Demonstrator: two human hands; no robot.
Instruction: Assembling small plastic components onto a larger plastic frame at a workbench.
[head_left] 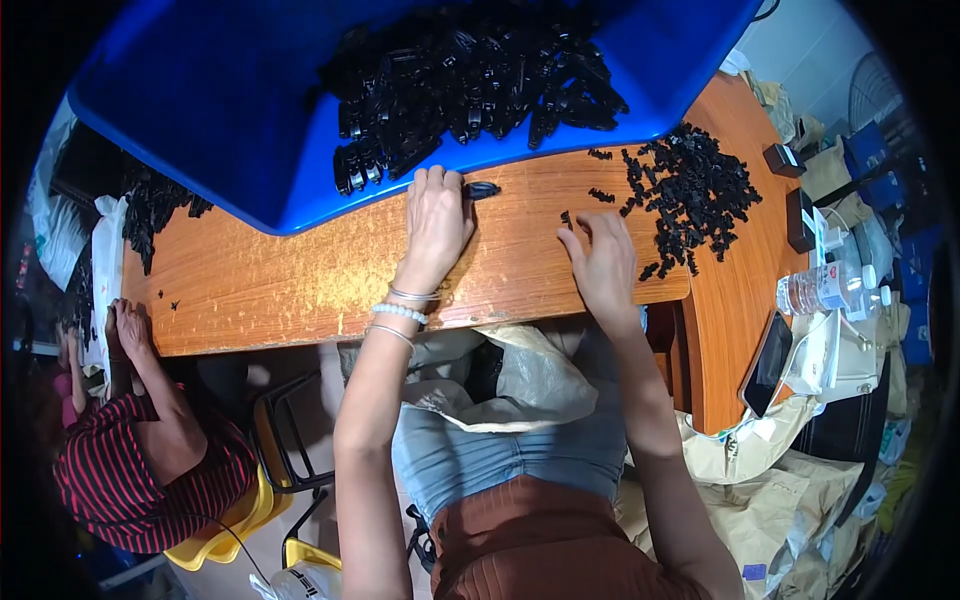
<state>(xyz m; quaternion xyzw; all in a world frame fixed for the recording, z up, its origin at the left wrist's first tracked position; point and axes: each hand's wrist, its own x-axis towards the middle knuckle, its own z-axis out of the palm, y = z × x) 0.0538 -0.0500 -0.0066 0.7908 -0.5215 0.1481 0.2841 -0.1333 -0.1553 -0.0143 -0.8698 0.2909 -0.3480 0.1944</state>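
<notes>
My left hand, with bracelets at the wrist, is closed by the front rim of a blue bin. A dark, glossy, elongated plastic piece, shaped like a hair clip, sticks out from its thumb side. My right hand is over the table's near side, thumb and forefinger apart. At their tips is a small black toothed piece; I see a gap between thumb and forefinger. More such toothed pieces lie in a pile to the right, with a few strays between.
The bin holds many glossy black clip-like pieces. On the wooden table's right stand water bottles, a phone and small dark boxes. A white sack covers my lap. A person in stripes sits at left.
</notes>
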